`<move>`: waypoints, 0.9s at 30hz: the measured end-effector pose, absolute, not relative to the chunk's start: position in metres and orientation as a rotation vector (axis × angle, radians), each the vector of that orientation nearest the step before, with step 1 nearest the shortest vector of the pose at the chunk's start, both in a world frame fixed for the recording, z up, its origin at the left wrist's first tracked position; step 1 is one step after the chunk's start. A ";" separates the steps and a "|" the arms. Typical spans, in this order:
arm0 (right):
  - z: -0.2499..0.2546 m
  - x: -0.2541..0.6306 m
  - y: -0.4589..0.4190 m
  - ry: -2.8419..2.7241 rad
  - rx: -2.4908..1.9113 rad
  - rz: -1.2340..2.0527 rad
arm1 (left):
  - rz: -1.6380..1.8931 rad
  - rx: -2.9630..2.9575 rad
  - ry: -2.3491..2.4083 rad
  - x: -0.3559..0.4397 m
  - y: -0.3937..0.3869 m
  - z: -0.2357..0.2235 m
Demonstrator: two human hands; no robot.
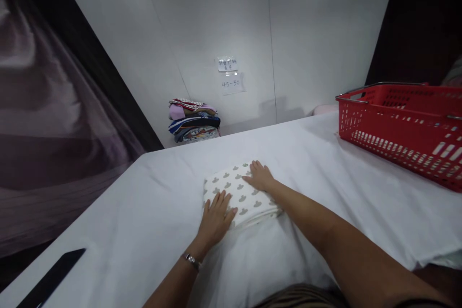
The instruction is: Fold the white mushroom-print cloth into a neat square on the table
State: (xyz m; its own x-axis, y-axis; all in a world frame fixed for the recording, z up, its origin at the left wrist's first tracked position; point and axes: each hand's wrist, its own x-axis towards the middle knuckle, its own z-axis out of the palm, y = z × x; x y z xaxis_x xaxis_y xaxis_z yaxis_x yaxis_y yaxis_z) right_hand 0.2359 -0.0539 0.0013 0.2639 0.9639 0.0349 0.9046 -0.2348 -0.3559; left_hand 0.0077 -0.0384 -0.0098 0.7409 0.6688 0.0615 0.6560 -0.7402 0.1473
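Observation:
A folded white cloth point(236, 190) printed with grey motifs lies flat on the white-covered table in front of me. My left hand point(216, 216) rests on its near left part, fingers spread, with a watch or bracelet on the wrist. Across the far right corner lies my right hand point(260, 176), palm down and fingers extended, close to a small green mark on the fabric. Neither hand grips the cloth. Several folded layers show along its near edge.
A red plastic basket point(400, 125) stands on the table point(151, 211) at the right. Folded clothes point(195, 122) are stacked by the wall beyond the far edge. A dark flat object point(52, 279) lies front left. Paper labels point(233, 83) hang on the wall; a purplish curtain point(54, 130) is at left.

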 end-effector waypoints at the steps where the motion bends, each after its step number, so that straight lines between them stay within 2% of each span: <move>1: -0.003 0.241 -0.052 -1.696 -2.253 0.317 | 0.189 2.828 1.063 0.007 -0.038 -0.011; 10: 0.009 0.259 -0.082 -1.292 -1.991 0.613 | 0.216 2.721 1.102 0.008 -0.043 -0.002; 15: 0.002 0.270 -0.144 -0.979 -1.755 0.606 | 0.529 2.687 1.000 0.003 -0.055 0.003; 18: -0.003 0.271 -0.174 -0.982 -1.668 0.691 | 0.607 2.751 0.808 0.001 -0.066 0.004; 22: -0.005 0.266 -0.201 -1.092 -1.687 0.778 | 0.618 2.805 0.636 0.001 -0.074 0.003; 27: -0.004 0.259 -0.213 -1.040 -1.818 0.811 | 0.632 2.835 0.651 0.005 -0.076 0.001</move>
State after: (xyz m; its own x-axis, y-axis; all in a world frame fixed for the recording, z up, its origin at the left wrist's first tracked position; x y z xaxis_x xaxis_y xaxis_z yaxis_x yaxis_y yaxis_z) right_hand 0.2589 -0.2127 -0.0039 0.4399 0.8908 -0.1137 0.3271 -0.2768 -0.9035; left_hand 0.0051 -0.0765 0.0010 0.8156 0.4486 0.3655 0.3788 -0.8914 0.2489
